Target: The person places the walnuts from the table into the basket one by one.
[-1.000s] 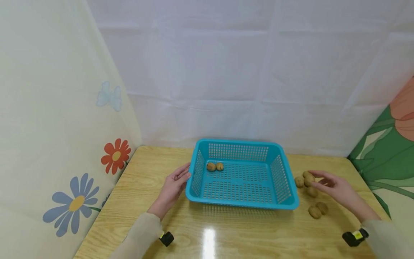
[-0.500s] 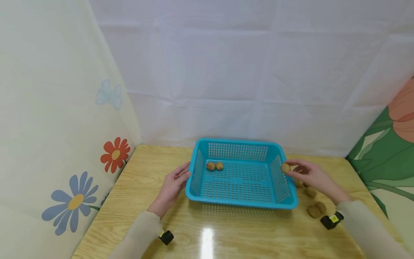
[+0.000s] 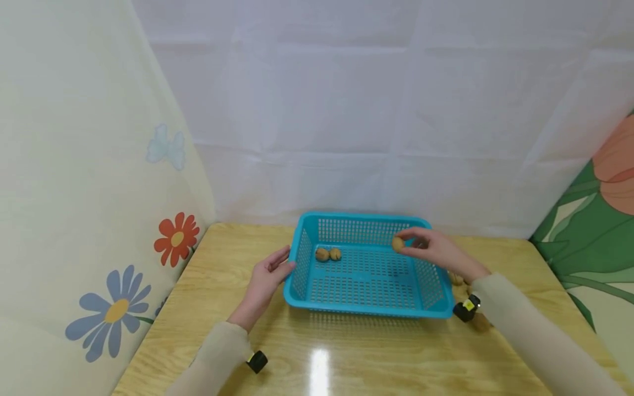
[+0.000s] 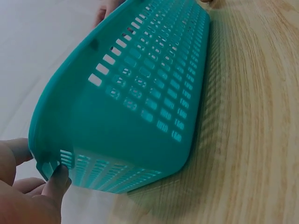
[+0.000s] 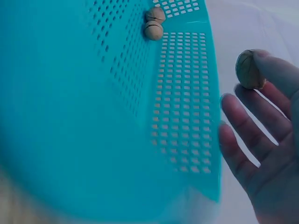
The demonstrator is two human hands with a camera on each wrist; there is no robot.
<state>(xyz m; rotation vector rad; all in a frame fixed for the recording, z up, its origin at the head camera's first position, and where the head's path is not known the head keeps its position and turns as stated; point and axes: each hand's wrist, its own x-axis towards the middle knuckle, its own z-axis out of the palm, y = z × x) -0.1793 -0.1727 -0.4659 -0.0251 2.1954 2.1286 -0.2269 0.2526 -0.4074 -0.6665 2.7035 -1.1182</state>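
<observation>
A walnut (image 3: pixel 398 245) is pinched between the thumb and fingertips of my right hand (image 3: pixel 436 253), above the right part of a blue plastic basket (image 3: pixel 364 313). The right wrist view shows this walnut (image 5: pixel 249 70) at the fingertips, the other fingers spread below. Two walnuts (image 3: pixel 328 254) lie side by side on the basket floor near its left wall. My left hand (image 3: pixel 264 280) holds the basket's left rim. In the left wrist view, its thumb and fingers (image 4: pixel 57 184) lie on either side of the rim's edge.
More walnuts (image 3: pixel 457 279) lie on the wooden table (image 3: pixel 277 352) to the right of the basket, partly covered by my right wrist and sleeve. A white cloth (image 3: pixel 317 137) hangs behind the table, with flower-printed cloth on both sides.
My right hand has lifted a walnut from the group on the right and carried it left, over the basket's right wall. My left hand has stayed at the left rim.
</observation>
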